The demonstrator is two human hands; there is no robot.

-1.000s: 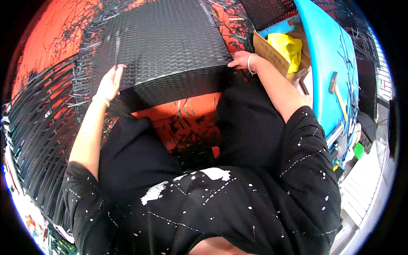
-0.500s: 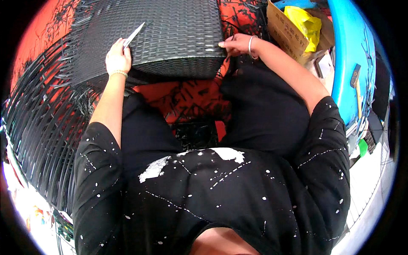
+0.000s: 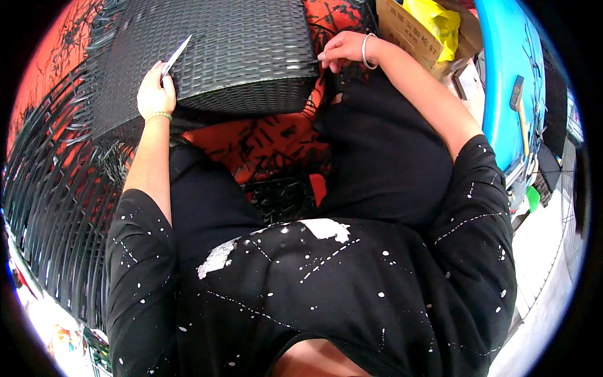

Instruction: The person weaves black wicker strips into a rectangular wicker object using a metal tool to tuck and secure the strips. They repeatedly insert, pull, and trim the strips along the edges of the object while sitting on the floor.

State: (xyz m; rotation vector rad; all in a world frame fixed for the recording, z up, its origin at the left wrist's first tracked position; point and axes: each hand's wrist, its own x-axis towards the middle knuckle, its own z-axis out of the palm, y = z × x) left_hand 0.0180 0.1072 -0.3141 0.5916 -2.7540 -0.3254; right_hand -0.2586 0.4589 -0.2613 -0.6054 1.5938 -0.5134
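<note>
A black woven wicker piece [image 3: 239,50] lies in front of my knees, with long loose strands [image 3: 56,207] fanning out at its left. My left hand [image 3: 155,95] rests on its left part, closed around a slim, pointed silver blade [image 3: 178,54] that points up and to the right. The blade's lower end is hidden in my fingers. Just beyond the right edge of the weave is my right hand [image 3: 344,49], thumb and fingers pinched together. What the pinch holds, if anything, is too small to name.
Black strip scraps lie scattered over a red surface [image 3: 220,143] between my legs. At the far right stands a cardboard box [image 3: 407,32] with a yellow plastic bag [image 3: 440,25] inside. Beside it, a hammer [image 3: 519,103] lies against a large blue tub [image 3: 493,94].
The whole view has shifted a little. My right fingertips have moved off the top of the weave to just outside its right edge. My left hand still holds the blade, slightly nearer to me.
</note>
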